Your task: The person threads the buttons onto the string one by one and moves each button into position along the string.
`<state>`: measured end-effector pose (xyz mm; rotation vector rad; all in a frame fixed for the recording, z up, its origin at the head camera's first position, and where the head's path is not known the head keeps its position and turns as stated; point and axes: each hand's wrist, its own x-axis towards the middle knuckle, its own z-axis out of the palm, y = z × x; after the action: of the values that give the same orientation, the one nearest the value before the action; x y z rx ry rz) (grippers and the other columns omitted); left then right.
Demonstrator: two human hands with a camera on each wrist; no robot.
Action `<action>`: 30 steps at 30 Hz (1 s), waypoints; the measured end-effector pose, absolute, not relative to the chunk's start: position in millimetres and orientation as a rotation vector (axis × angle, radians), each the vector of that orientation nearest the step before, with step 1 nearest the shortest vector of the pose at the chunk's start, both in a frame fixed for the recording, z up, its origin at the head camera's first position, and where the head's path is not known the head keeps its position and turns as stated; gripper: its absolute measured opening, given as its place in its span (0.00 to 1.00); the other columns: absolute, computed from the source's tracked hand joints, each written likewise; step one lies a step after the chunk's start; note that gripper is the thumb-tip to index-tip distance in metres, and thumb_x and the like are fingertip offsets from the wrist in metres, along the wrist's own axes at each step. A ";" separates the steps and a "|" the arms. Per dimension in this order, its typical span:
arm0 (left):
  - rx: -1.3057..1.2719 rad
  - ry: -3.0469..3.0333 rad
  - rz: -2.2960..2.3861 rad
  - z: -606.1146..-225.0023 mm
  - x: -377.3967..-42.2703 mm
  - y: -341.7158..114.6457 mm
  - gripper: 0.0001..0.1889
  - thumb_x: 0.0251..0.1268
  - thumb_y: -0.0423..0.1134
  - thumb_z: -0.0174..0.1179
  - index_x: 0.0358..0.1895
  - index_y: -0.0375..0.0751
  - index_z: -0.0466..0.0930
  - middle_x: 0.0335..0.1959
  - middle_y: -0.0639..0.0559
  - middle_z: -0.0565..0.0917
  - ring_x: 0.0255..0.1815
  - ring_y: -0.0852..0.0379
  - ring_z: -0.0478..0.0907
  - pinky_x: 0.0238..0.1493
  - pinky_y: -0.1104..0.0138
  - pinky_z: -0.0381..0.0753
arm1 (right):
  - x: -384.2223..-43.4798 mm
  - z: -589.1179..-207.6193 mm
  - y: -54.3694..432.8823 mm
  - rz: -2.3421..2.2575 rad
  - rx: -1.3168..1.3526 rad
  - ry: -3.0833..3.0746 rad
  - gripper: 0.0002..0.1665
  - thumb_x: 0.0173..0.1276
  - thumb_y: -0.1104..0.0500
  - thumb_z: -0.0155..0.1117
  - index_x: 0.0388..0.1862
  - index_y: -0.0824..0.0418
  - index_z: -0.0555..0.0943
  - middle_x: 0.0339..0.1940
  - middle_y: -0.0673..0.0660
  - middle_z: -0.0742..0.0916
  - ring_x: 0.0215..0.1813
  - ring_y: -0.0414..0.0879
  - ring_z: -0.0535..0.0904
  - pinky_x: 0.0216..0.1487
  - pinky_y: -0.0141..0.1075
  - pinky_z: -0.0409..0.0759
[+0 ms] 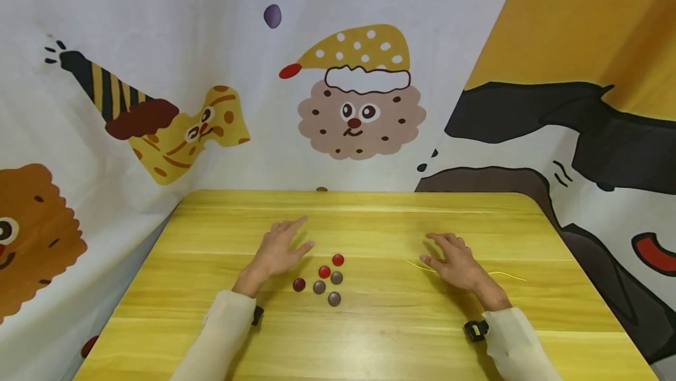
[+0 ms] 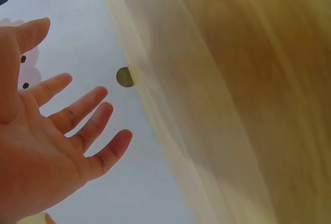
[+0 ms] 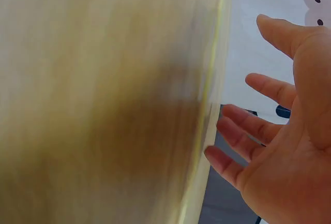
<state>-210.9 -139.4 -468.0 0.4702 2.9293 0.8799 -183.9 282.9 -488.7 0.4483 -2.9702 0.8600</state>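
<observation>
My left hand (image 1: pixel 277 250) is held over the left part of the table with its fingers spread and nothing in them. Close to its right lies a small group of round, button-like discs: two bright red discs (image 1: pixel 338 259), one dark red disc (image 1: pixel 299 284) and three grey-brown discs (image 1: pixel 334 299). On the other side my right hand (image 1: pixel 456 260) hovers with relaxed, parted fingers and an empty palm. Beneath it a thin yellow string (image 1: pixel 508 276) stretches across the wood, its middle hidden by the hand. The right wrist view also shows the string (image 3: pixel 206 87) beside the fingers.
Both hands are above a yellow wooden table (image 1: pixel 380 334) with rounded far corners. Behind its far edge hangs a white cloth (image 1: pixel 253 164) printed with cartoon food figures. Each wrist wears a small black device (image 1: pixel 476 330) near the pale sleeve.
</observation>
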 end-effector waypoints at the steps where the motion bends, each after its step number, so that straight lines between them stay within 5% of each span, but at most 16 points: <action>1: 0.472 2.916 0.897 -469.1 -211.0 -138.9 0.35 0.71 0.55 0.57 0.77 0.48 0.60 0.70 0.38 0.69 0.71 0.34 0.61 0.68 0.35 0.56 | -183.7 -489.6 282.5 0.870 0.455 -2.977 0.35 0.73 0.45 0.61 0.70 0.64 0.69 0.60 0.68 0.76 0.60 0.66 0.69 0.57 0.63 0.64; 9: 0.491 2.728 1.027 -475.7 -212.9 -132.6 0.33 0.72 0.52 0.58 0.75 0.44 0.62 0.67 0.39 0.73 0.69 0.38 0.65 0.67 0.41 0.63 | -187.0 -495.0 277.0 1.007 0.518 -2.965 0.24 0.72 0.51 0.64 0.60 0.63 0.75 0.48 0.62 0.79 0.45 0.51 0.76 0.46 0.48 0.76; 22: 0.511 2.479 1.149 -480.6 -219.8 -120.2 0.29 0.71 0.55 0.58 0.69 0.45 0.68 0.56 0.45 0.77 0.54 0.50 0.75 0.56 0.50 0.74 | -190.7 -497.4 274.6 1.139 0.591 -3.010 0.19 0.70 0.52 0.66 0.51 0.63 0.77 0.41 0.57 0.79 0.38 0.47 0.70 0.42 0.40 0.71; 30: 0.594 2.430 1.159 -478.3 -222.2 -112.2 0.21 0.72 0.46 0.58 0.63 0.43 0.74 0.50 0.48 0.78 0.47 0.53 0.75 0.51 0.56 0.74 | -192.3 -494.5 272.8 1.275 0.659 -3.047 0.20 0.69 0.52 0.68 0.50 0.64 0.75 0.32 0.57 0.72 0.34 0.46 0.65 0.36 0.36 0.64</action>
<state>-222.2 -112.2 -478.3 0.5935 2.4299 1.1594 -192.3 272.8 -494.5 0.6587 -3.0473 1.2748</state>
